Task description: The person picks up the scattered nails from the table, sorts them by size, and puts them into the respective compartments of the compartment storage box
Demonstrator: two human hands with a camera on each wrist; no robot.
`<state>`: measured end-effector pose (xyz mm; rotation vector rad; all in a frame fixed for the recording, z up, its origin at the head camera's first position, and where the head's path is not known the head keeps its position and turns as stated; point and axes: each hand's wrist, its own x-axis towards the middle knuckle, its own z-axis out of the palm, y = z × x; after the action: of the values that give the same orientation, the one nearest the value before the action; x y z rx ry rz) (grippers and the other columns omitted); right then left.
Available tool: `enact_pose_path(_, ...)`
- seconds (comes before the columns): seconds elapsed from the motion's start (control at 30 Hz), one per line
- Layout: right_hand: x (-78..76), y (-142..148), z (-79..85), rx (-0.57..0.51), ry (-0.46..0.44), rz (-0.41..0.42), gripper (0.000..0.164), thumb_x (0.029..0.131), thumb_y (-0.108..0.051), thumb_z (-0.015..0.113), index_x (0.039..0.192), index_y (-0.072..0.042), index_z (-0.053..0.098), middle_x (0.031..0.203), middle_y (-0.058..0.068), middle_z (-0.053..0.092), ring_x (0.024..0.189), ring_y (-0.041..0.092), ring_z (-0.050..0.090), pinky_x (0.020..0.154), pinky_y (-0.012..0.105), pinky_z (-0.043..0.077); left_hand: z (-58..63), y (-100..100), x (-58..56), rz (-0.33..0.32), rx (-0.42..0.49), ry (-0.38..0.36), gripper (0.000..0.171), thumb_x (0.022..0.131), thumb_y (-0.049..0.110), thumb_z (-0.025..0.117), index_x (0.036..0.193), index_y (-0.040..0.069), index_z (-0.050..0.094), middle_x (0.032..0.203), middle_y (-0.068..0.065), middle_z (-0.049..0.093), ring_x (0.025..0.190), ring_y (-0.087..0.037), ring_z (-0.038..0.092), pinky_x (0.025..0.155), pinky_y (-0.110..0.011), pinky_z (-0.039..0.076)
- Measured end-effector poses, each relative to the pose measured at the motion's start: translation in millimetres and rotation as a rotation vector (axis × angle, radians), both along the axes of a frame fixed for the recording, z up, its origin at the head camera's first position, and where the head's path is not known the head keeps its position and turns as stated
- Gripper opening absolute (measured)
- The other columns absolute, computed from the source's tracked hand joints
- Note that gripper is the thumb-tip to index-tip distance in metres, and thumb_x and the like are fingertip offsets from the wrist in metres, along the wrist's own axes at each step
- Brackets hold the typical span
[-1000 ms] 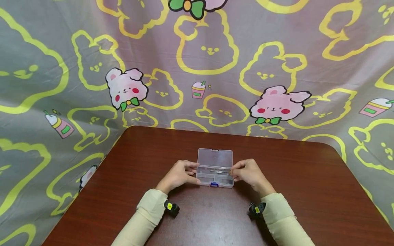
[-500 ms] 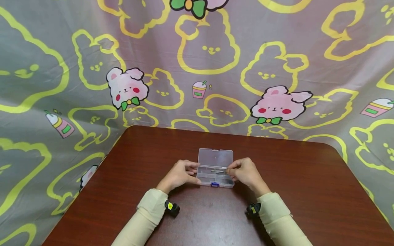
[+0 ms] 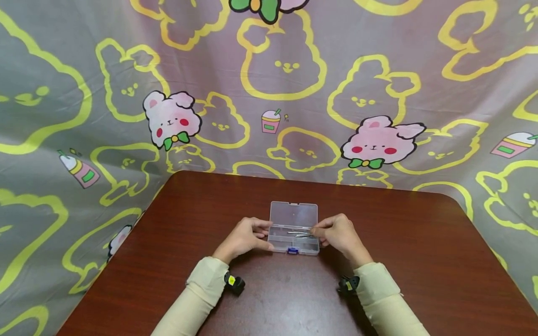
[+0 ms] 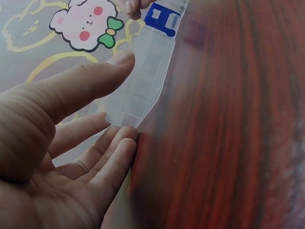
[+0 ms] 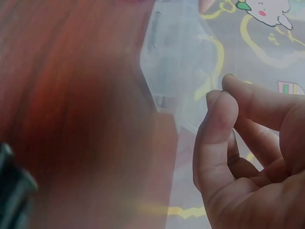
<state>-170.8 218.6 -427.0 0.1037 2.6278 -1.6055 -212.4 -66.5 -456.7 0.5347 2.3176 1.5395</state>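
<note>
- The box (image 3: pixel 279 245) sits on the table (image 3: pixel 269 298) between your hands: clear plastic, its lid (image 3: pixel 293 214) raised at the back, a blue latch (image 3: pixel 293 251) at the front.
- A divider sets its long back compartment apart from the front ones; thin silvery rods (image 3: pixel 299 233) lie slightly fanned across the back one's right part.
- Your left hand (image 3: pixel 241 240) rests at the box's left end, thumb and fingers spread wide, fingertips touching it.
- Your right hand (image 3: pixel 339 236) has thumb and forefinger nearly together at the rods' right ends, covering them; you can't tell whether it pinches one.
- Dark wrist cameras (image 3: pixel 234 283) sit by your pale cuffs (image 3: pixel 208 275).
- Cartoon-printed cloth (image 3: pixel 294 112) hangs behind the table.
</note>
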Motion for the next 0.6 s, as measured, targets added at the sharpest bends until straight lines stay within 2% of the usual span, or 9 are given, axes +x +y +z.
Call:
enact_pose_path(0.27,6.7,13.8,7.5,-0.021,-0.009,0.012,0.011,0.087,-0.006,0.078,0.09,0.005,0.078,0.078,0.014,0.071,0.063,0.019,0.062,0.058,0.032,0.059,-1.7,0.9,-0.1,0.008,0.0,0.005,0.066,0.066,0.004,0.095,0.127,0.002,0.069,0.116,-0.012,0.065,0.101,-0.022,0.065,0.088,-0.031,0.056)
enact_pose_path(0.6,25.7,31.5,12.1,0.076,-0.045,0.078,0.007,0.085,-0.005,0.078,0.081,0.001,0.078,0.071,0.011,0.068,0.06,0.02,0.06,0.055,0.037,0.058,1.7,0.5,1.2,-0.004,-0.005,-0.002,0.067,0.067,0.006,0.095,0.128,0.002,0.068,0.115,-0.012,0.065,0.101,-0.023,0.065,0.089,-0.032,0.056)
